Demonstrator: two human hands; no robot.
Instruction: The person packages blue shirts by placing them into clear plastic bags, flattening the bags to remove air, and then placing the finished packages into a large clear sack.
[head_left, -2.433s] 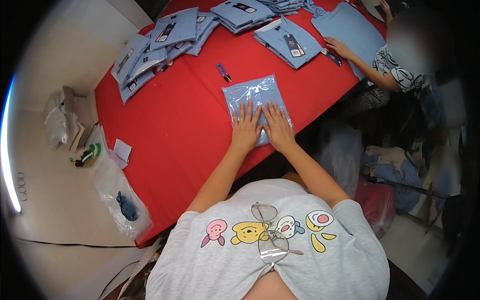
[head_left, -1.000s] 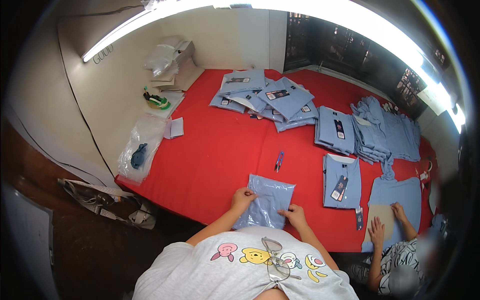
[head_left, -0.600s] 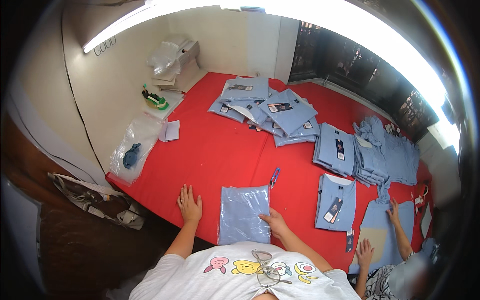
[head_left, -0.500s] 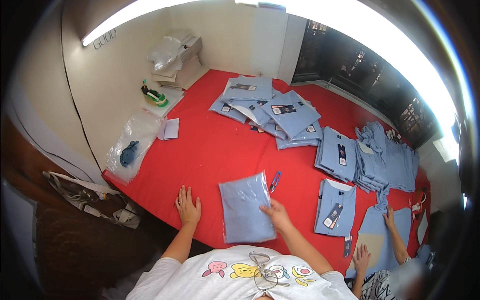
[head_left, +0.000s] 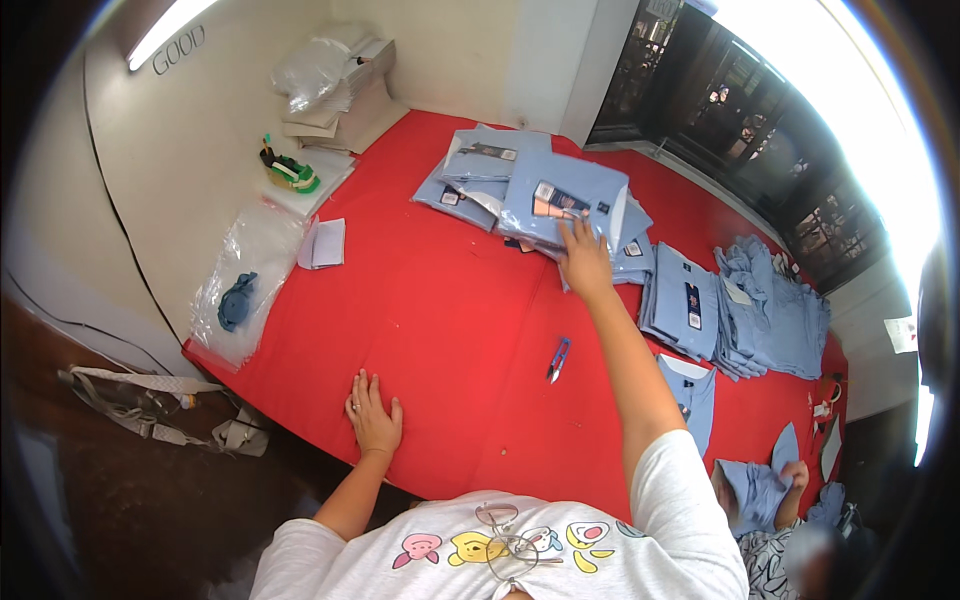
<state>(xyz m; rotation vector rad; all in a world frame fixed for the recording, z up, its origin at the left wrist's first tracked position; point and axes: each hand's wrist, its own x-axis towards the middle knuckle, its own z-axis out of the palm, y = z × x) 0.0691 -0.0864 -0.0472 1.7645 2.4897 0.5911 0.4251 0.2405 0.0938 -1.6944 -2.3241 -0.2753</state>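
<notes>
A folded blue shirt in a clear plastic bag (head_left: pixel 525 195) lies on top of a pile of similar bagged shirts (head_left: pixel 440 200). My right hand (head_left: pixel 586 258) reaches forward to it, with stretched fingers resting on its near edge beside the dark tag. The thumb is partly hidden. Flat on the red tabletop, at the front edge, lies my left hand (head_left: pixel 374 415), fingers spread and holding nothing. A blue thread snipper (head_left: pixel 559 360) lies on the cloth between my arms.
Stacks of folded blue shirts (head_left: pixel 680 300) stand at the right. Behind them lie loose blue garments (head_left: pixel 775 300). A co-worker's hand (head_left: pixel 793 476) holds blue cloth at lower right. Plastic bags (head_left: pixel 250 285), a green tape dispenser (head_left: pixel 291 174) and piled packaging (head_left: pixel 345 110) line the left side.
My right hand has carried the bagged shirt from in front of me forward onto the pile, turning its tagged side up. The left hand stays put. The co-worker has lifted a blue garment.
</notes>
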